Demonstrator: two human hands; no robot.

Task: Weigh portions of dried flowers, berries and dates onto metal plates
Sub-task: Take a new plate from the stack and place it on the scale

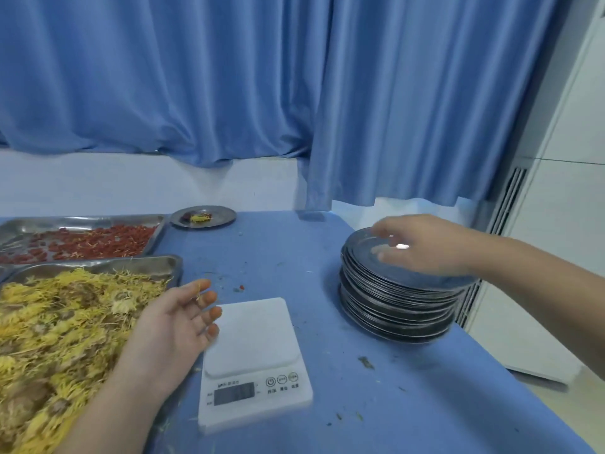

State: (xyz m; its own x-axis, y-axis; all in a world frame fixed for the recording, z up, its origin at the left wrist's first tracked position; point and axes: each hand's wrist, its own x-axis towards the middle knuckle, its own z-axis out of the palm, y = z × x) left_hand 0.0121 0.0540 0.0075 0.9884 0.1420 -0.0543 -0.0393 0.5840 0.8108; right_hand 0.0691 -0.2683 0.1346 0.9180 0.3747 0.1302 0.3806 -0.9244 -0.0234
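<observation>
The blue-covered surface [409, 404] carries everything. At its left edge a steel tray [98, 265] is heaped with dried yellow flowers [65, 322]. Behind it a second tray [82, 221] holds a thin scatter of red berries [98, 244]. No supply of dates is in view.

On the right stands a tall stack of metal plates [393, 306], its layers slightly skewed and close to the surface's edge. The white scale [252, 355] sits in the middle with a bare platform and an unreadable display.

The right grip [425, 247], a bare hand, lies over the top plate with fingers spread toward the far rim. It is blurred, so I cannot tell whether it has closed on that plate. The left grip [173, 322] hovers palm-up between the flower tray and the scale, fingers loose and holding nothing.

One small plate [226, 217] at the back holds a portion already.

The likely step is lifting one plate onto the scale. The plates nest tightly, so two may come up together, which would throw off the weight. A sideways drag could also shove the uneven stack off the edge.
</observation>
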